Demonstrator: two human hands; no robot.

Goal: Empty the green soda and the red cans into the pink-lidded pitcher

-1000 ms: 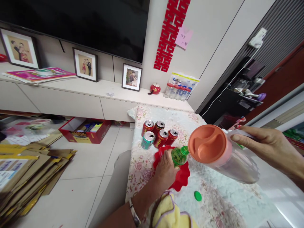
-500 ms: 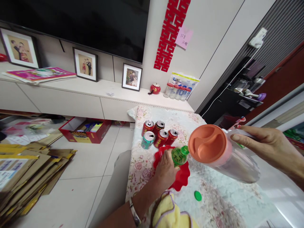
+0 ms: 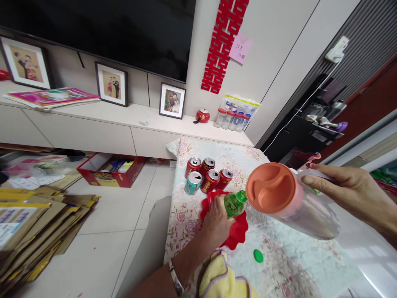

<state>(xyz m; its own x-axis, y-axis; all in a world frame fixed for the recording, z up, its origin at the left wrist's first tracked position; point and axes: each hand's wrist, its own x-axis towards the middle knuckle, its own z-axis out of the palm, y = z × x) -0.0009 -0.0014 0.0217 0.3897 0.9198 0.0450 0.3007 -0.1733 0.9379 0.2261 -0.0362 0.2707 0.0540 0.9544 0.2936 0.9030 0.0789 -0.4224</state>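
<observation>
My left hand [image 3: 216, 223] is wrapped round a green plastic bottle [image 3: 233, 204] that stands uncapped on a red plastic dish [image 3: 238, 233]. My right hand [image 3: 347, 193] grips a clear pitcher [image 3: 304, 209] with an orange lid [image 3: 270, 188]. The pitcher is tipped on its side, and the lid's edge meets the bottle's mouth. A green bottle cap [image 3: 258, 255] lies loose on the floral tablecloth [image 3: 182, 217] just in front of the dish.
Several opened drink cans [image 3: 205, 174] stand behind the dish. A yellow cloth [image 3: 218, 279] lies at the table's near edge. Flattened cardboard [image 3: 27, 225] is piled on the floor to the left, beside a red box [image 3: 108, 169]. A low cabinet [image 3: 93, 128] holds framed photos.
</observation>
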